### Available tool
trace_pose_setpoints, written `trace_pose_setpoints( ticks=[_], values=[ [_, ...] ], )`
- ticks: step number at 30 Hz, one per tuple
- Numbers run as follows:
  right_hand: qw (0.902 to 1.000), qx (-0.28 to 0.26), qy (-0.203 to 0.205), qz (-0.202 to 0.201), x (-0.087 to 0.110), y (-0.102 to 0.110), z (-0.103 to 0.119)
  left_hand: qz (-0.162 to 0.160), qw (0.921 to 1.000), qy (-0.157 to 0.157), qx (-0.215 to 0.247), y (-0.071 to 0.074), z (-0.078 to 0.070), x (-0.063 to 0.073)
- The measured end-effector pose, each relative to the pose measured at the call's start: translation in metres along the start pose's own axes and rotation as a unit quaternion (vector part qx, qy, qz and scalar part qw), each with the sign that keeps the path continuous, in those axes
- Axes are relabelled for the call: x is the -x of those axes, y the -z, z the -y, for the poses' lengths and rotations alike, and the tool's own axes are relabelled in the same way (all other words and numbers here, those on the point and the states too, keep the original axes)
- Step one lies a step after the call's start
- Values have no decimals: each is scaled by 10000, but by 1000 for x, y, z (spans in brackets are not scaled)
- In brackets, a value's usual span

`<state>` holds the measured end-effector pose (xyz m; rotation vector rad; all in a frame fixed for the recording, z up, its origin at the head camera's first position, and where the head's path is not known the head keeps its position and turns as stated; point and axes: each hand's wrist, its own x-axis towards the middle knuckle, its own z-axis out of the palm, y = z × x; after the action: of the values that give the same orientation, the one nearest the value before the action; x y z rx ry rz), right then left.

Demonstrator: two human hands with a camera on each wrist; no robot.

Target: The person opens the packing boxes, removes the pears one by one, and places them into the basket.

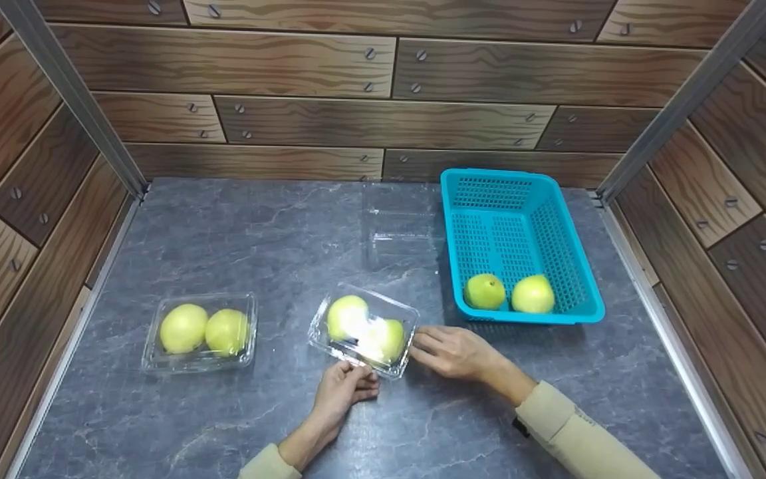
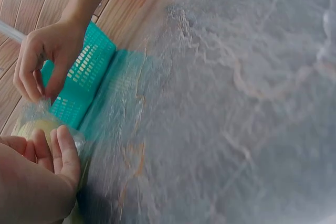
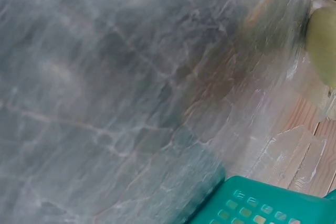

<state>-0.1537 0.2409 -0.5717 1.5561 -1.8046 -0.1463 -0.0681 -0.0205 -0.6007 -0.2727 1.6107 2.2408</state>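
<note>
A clear plastic clamshell box (image 1: 363, 332) sits at an angle on the table, two round yellow-green fruits (image 1: 347, 317) inside under its lid, with bright glare on top. My left hand (image 1: 342, 394) pinches the box's near edge between thumb and fingers. At its right edge, my right hand (image 1: 453, 352) grips the rim with thumb and fingertips. In the left wrist view the right hand (image 2: 50, 59) reaches down to the plastic, opposite the left hand (image 2: 44, 177). The right wrist view shows one fruit (image 3: 323, 45) through the plastic at its edge.
A second clear box (image 1: 200, 362) with two similar fruits stands to the left. Behind the middle lies an open, transparent box (image 1: 401, 226). The blue-green basket (image 1: 522, 178) at the right holds two fruits (image 1: 533, 294) near its front. Wood-patterned walls enclose the grey marbled table (image 1: 256, 226).
</note>
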Motion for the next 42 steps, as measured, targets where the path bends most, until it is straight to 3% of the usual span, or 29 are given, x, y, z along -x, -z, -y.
trace_pose_setpoints(
  ticks=[12,19,27,32,42],
  values=[
    [9998,156,-101,-15,1,-6,0,284,9994,142,-103,14,-6,-1],
    [9998,132,-12,-148,1,-4,5,-48,9998,130,118,13,-6,-2],
    [9985,-9,29,-555,-5,-4,12,-557,9969,-231,513,13,-9,-2],
    [9981,-42,52,-610,-6,-4,14,-796,9944,-298,624,12,-9,-3],
    [9984,130,121,-532,-7,-5,14,-943,9893,-434,1027,8,-13,-7]
  ],
)
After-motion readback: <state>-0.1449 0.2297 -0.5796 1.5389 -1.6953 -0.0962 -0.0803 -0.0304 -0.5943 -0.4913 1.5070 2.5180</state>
